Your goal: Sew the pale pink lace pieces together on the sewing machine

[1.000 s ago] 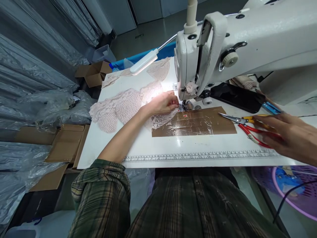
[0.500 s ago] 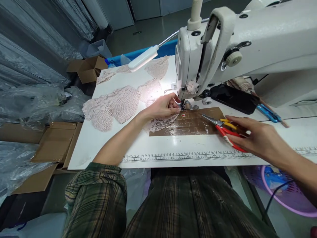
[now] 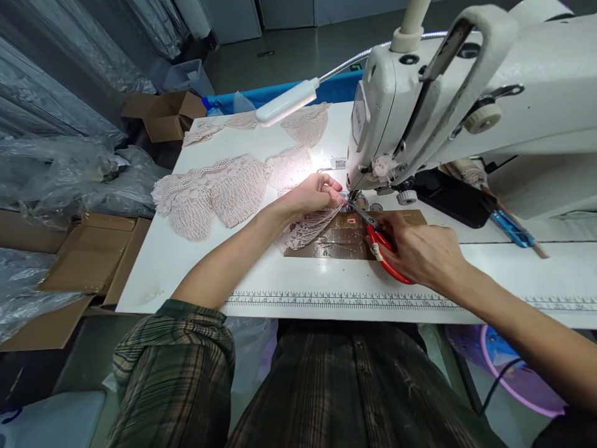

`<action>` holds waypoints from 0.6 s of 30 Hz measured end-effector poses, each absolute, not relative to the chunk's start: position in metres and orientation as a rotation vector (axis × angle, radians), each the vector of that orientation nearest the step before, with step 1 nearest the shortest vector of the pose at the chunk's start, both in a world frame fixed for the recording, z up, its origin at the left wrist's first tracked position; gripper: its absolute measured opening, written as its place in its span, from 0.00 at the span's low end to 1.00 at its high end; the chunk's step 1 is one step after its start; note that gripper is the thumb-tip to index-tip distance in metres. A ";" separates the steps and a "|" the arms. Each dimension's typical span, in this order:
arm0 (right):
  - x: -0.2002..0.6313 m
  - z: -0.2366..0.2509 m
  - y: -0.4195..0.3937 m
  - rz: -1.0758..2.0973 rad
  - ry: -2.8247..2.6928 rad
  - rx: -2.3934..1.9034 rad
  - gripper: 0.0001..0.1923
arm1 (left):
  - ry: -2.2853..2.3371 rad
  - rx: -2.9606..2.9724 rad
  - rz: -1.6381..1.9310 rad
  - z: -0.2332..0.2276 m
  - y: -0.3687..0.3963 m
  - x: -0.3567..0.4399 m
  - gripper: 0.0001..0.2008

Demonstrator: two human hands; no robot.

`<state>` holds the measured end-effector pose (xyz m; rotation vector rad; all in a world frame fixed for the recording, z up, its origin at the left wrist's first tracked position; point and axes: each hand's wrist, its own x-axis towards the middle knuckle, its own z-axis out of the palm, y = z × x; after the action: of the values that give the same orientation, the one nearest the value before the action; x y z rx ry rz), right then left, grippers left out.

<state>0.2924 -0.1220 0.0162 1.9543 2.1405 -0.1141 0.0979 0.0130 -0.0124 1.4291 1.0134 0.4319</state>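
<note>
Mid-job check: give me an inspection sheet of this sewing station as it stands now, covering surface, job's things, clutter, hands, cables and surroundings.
Surface: white table top with a printed ruler strip along the near edge and a brown taped patch.
Job's things: pale pink lace piece by the needle of the white sewing machine; red-handled scissors, tips at the needle.
Clutter: more pink lace pieces, a blue-handled tool, a black case.
Hands: left hand pinches the lace; right hand grips the scissors.
Cables: a black cable under the table.
Surroundings: cardboard boxes, plastic sheeting, a purple basket, a white lamp.
</note>
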 end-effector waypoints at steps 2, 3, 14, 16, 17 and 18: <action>0.291 0.013 -0.120 -0.092 2.149 1.962 0.25 | 0.999 1.438 0.436 -0.015 0.014 0.097 0.14; 0.290 0.012 -0.119 -0.086 2.161 1.964 0.25 | 0.993 1.443 0.437 -0.016 0.015 0.097 0.14; 0.277 0.009 -0.110 -0.059 2.251 1.935 0.24 | 0.986 1.494 0.424 -0.013 0.012 0.096 0.13; 0.276 0.011 -0.110 -0.106 2.275 1.955 0.25 | 0.982 1.477 0.429 -0.014 0.012 0.096 0.12; 0.278 0.013 -0.111 -0.143 2.285 1.967 0.25 | 0.993 1.488 0.439 -0.014 0.011 0.095 0.11; 0.280 0.015 -0.113 -0.184 2.288 1.981 0.26 | 1.006 1.536 0.456 -0.012 0.011 0.094 0.10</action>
<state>0.2803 -0.1128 0.0145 1.9809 2.2878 -0.1835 0.0937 0.0107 -0.0124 1.5360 1.0063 0.4561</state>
